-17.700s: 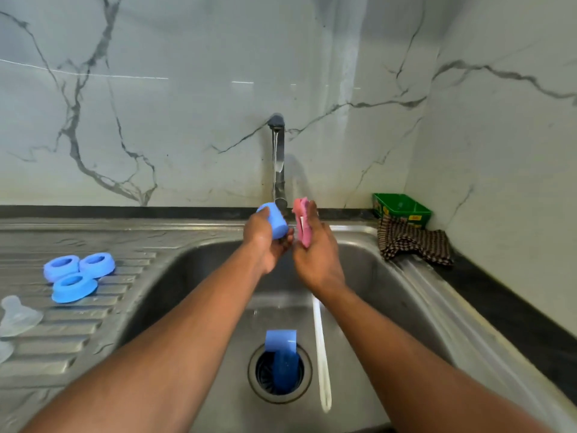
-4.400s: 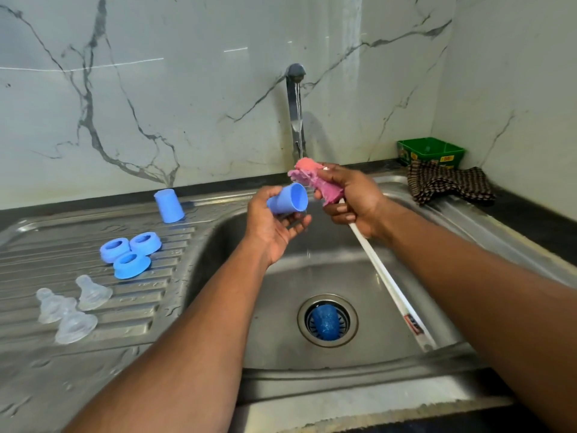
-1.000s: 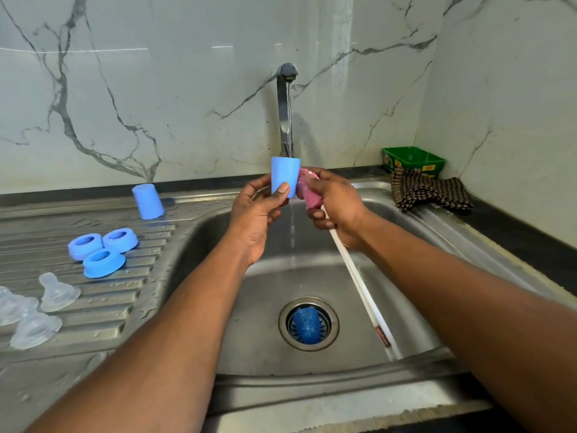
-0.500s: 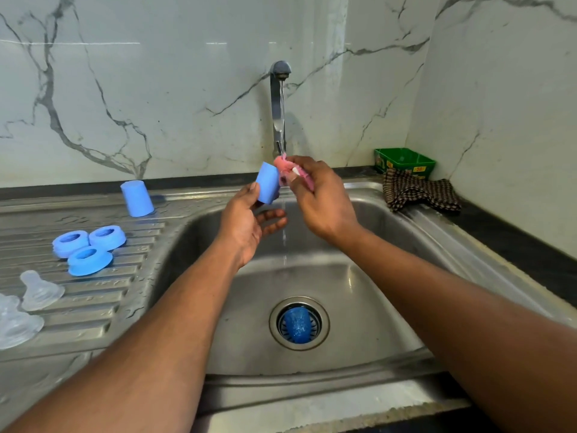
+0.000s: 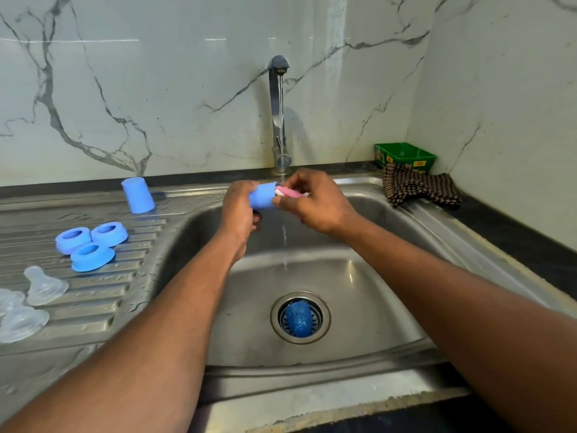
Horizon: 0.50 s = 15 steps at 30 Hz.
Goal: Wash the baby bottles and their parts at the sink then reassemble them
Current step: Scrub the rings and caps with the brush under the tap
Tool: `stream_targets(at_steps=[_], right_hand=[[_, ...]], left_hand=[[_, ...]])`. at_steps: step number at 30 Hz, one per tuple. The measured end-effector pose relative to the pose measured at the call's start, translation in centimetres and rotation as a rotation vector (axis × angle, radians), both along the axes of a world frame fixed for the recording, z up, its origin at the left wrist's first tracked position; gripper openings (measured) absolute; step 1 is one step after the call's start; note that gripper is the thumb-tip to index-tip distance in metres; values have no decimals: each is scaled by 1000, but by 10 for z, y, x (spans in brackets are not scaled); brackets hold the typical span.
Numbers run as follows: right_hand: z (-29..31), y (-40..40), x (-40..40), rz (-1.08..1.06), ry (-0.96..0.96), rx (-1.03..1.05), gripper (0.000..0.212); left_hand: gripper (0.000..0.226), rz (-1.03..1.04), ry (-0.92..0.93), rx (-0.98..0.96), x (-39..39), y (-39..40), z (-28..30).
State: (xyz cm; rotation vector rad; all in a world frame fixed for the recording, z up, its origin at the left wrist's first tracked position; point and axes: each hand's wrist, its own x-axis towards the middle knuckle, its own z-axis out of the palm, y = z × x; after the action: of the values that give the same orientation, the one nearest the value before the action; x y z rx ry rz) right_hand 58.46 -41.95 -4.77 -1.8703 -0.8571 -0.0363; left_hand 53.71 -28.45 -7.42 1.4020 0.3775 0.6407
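Head view, and I'm mid-scrub: my left hand curls around a blue cap, held on its side under the running tap, while my right hand pinches the pink brush head and works it into the cap's open mouth. Both sit up at twelve o'clock over the sink, with water trickling down past them.

Progress, as I read it: one washed cap stands mouth-down on the drainboard at ten o'clock. Three blue collar rings cluster at nine o'clock, touching one another, and clear silicone teats lie lower at eight o'clock, partly cut off by the frame edge. Whether those are already washed I can't tell, though the steel around them looks wet. One more blue cap sits in the drain strainer at six o'clock, so I judge that is next. No bottle bodies are in sight, and nothing is reassembled yet, so plenty remains.

Around me: a green box at two o'clock in the corner of the counter, a checked cloth draped just in front of it over the sink rim. That cap in the strainer partly blocks the drain; worth lifting out soon.
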Motion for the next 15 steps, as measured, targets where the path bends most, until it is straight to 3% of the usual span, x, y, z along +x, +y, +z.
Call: stream_targets(at_steps=[1, 5, 9, 12, 15], right_hand=[[1, 0, -3, 47, 39, -29, 11], [1, 2, -12, 166, 95, -79, 41], [-12, -7, 5, -6, 153, -14, 30], [-21, -13, 20, -199, 12, -197, 32], [-23, -13, 17, -234, -91, -161, 29]], left_hand=[[18, 10, -17, -20, 2, 0, -1], [26, 62, -11, -91, 4, 6, -3], [32, 78, -27, -89, 2, 7, -1], [28, 74, -8, -49, -2, 8, -2], [20, 33, 3, -43, -2, 5, 0]])
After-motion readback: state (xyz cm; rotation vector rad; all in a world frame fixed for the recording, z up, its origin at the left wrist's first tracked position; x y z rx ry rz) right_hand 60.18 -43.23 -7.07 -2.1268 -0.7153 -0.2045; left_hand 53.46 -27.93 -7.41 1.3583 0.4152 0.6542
